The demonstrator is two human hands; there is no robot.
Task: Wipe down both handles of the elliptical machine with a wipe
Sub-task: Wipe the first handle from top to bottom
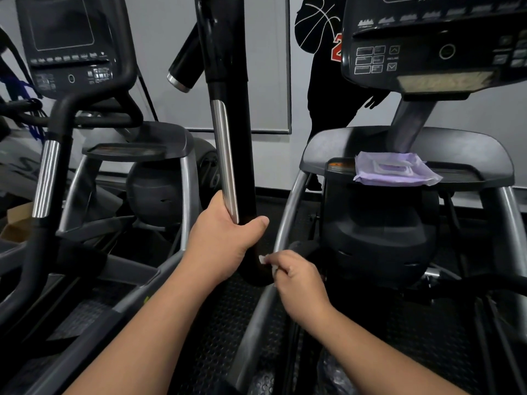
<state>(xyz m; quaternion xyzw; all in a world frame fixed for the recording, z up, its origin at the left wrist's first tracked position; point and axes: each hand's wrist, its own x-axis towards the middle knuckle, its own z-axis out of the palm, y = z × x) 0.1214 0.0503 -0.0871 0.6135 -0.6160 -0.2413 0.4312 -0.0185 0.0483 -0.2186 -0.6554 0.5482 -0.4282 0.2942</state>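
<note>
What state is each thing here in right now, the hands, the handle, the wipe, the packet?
Left hand: grips the handle.
Right hand: pinches a white wipe.
Handle: upright, held near its lower end.
Wipe: bunched, beside the handle's base.
Purple packet: lying flat on the machine's tray.

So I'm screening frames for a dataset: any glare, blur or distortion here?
Head view: wide-angle bending at the edges; dim light; a bright glint on the handle that the left hand grips; the wipe in the right hand looks soft.
</note>
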